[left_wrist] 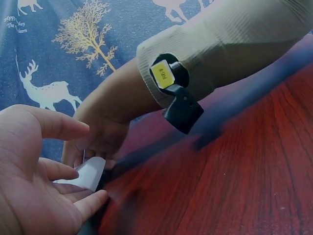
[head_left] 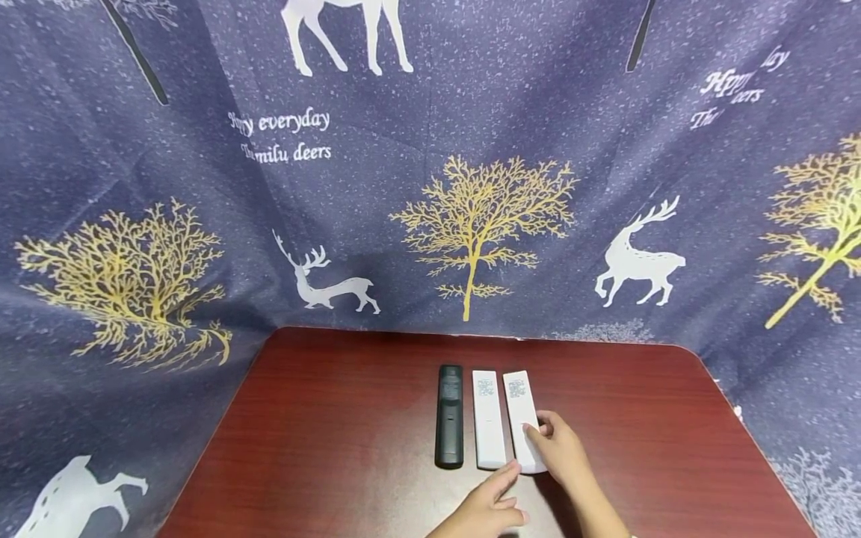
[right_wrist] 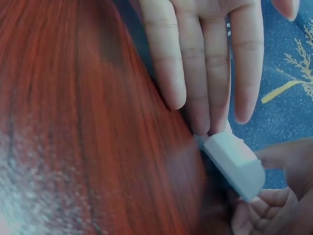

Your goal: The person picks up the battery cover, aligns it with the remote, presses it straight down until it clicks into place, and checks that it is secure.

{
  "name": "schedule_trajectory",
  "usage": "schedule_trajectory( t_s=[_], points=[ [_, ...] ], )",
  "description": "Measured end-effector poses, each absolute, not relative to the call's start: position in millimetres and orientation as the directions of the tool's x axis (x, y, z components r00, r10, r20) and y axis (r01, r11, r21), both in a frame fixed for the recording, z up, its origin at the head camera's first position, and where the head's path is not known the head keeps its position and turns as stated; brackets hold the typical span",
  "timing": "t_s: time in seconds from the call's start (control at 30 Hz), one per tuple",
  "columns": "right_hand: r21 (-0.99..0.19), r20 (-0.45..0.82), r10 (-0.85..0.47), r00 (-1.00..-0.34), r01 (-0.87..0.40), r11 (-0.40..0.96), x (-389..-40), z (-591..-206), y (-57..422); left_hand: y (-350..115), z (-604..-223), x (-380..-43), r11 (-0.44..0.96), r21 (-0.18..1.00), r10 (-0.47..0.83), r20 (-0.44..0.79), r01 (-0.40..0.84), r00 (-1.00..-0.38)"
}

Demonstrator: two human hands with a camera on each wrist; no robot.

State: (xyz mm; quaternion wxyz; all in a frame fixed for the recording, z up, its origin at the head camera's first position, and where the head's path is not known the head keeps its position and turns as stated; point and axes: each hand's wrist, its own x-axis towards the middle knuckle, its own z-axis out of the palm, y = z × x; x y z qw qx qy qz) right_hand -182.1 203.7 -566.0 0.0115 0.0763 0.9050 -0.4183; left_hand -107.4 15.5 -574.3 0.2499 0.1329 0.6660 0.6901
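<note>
Three remote controls lie side by side, backs up. My right hand [head_left: 563,453] grips the rightmost white remote control [head_left: 521,403], its thumb on the remote's back and index finger at the right edge. At that remote's near end is my left hand [head_left: 486,509], index finger stretched out and the other fingers loosely bent. The left wrist view has the white remote's end [left_wrist: 91,174] between both hands. To its left lie another white remote control [head_left: 488,426] and a black remote control [head_left: 449,427]. Beyond the right hand's fingers, part of the gripped remote is hidden in the right wrist view.
The remotes lie on a reddish-brown wooden table [head_left: 323,418] with rounded far corners. A blue curtain [head_left: 377,194] printed with deer and trees hangs behind it and along both sides. A camera mount [left_wrist: 183,110] sits on the right wrist over a pale sleeve [left_wrist: 220,44].
</note>
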Motion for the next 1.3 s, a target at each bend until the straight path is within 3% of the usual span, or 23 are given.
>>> schedule_trajectory(
  t_s=[0.67, 1.3],
  points=[
    [-0.688, -0.075, 0.121, -0.990, 0.139, 0.712, -179.9, -564.9, 206.9, 16.1, -590.2, -108.6, -0.021, 0.988, 0.551, -0.117, -0.154, -0.827],
    [-0.720, -0.092, 0.142, -0.986, 0.164, 0.674, -178.3, -569.5, 211.4, 16.1, -588.6, -107.5, -0.014, 0.993, 0.556, -0.091, -0.119, -0.826]
  ],
)
